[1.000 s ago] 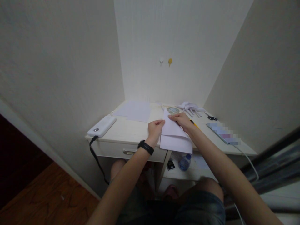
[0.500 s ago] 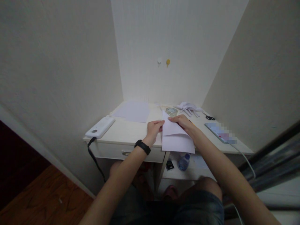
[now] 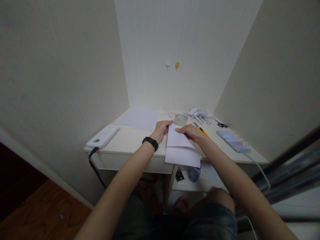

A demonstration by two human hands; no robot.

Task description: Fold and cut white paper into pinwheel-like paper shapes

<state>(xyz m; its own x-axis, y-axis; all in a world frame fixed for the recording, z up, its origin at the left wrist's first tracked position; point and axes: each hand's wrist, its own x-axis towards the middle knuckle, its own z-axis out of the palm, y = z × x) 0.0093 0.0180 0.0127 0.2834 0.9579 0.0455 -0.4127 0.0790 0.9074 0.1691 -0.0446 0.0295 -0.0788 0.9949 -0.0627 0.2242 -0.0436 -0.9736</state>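
Note:
A sheet of white paper [image 3: 182, 155], with a flap folded over its upper part, is held between my two hands above the desk's front edge. My left hand [image 3: 163, 129], with a black band on the wrist, pinches the paper's upper left corner. On the upper right side, my right hand [image 3: 190, 132] grips the folded layers, thumb on top and fingers partly hidden beneath. Just behind the paper lies a roll of clear tape [image 3: 180, 119]. A yellow utility knife [image 3: 201, 130] rests beyond my right hand.
White sheets [image 3: 143, 119] lie at the desk's back left, near a white power bank [image 3: 103, 136] with a black cable. Rolled and folded paper pieces [image 3: 198, 115], black scissors [image 3: 221, 125] and a phone [image 3: 232, 141] with a white cable are on the right. A bottle [image 3: 194, 173] stands on the shelf below.
My left hand has moved up the left edge to the paper's top corner. My right hand and the paper have shifted slightly left, so the utility knife now shows.

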